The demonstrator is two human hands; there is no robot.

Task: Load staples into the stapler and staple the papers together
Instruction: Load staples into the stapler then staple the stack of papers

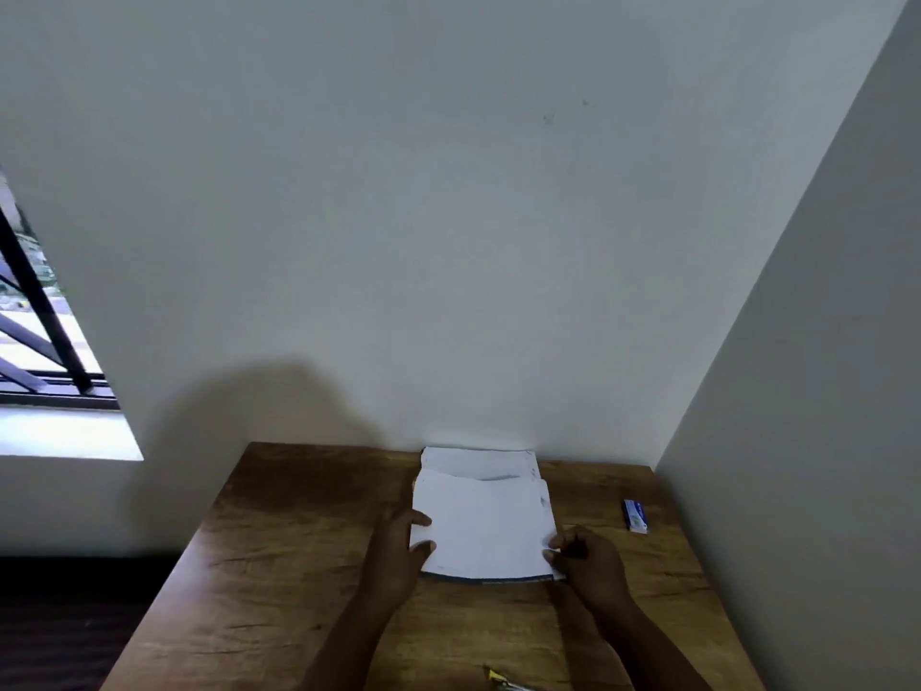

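A stack of white papers [486, 521] lies on the wooden table [299, 566], its far end against the wall. My left hand [398, 546] grips the stack's left edge, thumb on top. My right hand [588, 556] pinches the stack's near right corner. A small blue and white staple box [635, 515] lies on the table to the right of the papers. At the bottom edge of the view, a yellow and metal tip [501, 679] pokes in, probably the stapler, mostly cut off.
White walls close the table in at the back and on the right. A window [40, 341] with dark bars is at the left. Dark floor lies beyond the table's left edge.
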